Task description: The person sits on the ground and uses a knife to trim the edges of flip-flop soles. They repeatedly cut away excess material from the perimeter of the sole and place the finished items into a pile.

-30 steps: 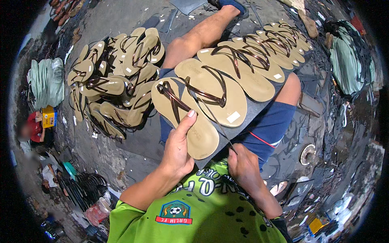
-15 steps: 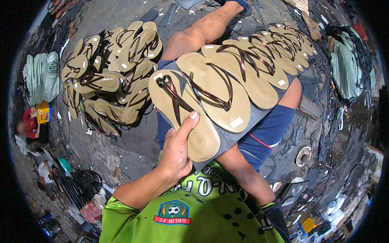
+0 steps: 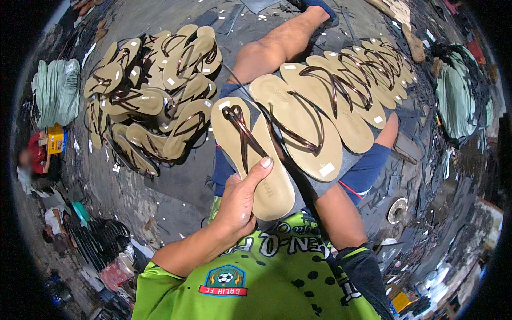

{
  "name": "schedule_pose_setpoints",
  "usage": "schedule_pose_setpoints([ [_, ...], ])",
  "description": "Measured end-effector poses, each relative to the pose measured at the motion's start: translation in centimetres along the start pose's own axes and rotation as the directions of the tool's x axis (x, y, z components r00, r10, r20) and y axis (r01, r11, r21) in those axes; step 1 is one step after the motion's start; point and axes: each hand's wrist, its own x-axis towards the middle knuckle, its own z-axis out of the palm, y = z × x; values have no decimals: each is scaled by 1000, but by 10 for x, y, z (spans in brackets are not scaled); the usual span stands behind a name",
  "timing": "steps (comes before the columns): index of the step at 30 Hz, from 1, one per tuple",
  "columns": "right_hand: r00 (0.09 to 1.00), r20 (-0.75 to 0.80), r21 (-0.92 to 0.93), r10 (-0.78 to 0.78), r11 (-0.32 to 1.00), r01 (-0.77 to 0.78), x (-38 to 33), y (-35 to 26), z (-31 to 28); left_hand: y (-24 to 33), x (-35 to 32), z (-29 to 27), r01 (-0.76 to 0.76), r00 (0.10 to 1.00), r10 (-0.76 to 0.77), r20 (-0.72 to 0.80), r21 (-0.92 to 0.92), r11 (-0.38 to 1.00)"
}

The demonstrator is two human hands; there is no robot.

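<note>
My left hand (image 3: pixel 240 202) grips the heel end of a tan sandal (image 3: pixel 234 133) with a dark brown thong strap, thumb pressed on its sole. The sandal lies at the near end of a row of similar sandals (image 3: pixel 341 101) on a grey board (image 3: pixel 346 165) across my lap. A dark strap (image 3: pixel 290 165) runs along the sandal's right side toward my body. My right forearm (image 3: pixel 341 224) reaches under the board's near edge, and the right hand is hidden.
A heap of finished tan sandals (image 3: pixel 154 96) lies on the concrete floor at left. Stacks of pale green soles stand at far left (image 3: pixel 56 90) and far right (image 3: pixel 458 90). A bundle of black straps (image 3: pixel 98 240) lies lower left. Another person (image 3: pixel 34 154) sits at the left rim.
My right hand, seen at the sandal's heel a second ago, has gone out of sight under the board. The left hand keeps its grip on the sandal.
</note>
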Motion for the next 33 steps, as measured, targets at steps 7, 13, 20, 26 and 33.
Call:
schedule_pose_setpoints([
  [7,819,294,620,492,554,-555,40,-7,0,5,-25,-33,11,999,-11,38,8,1000],
  [13,694,593,628,409,306,-716,37,-14,-21,-3,-53,-40,-33,998,25,59,135,990],
  [20,623,766,489,159,-774,-403,54,25,-103,-1,-76,-46,-355,929,363,74,452,818],
  [26,662,640,758,390,-460,-462,42,46,-157,1,-56,-20,-597,801,580,148,121,793],
  [33,665,704,669,248,-547,-503,6,39,-174,33,4,-34,-605,786,591,180,30,795],
])
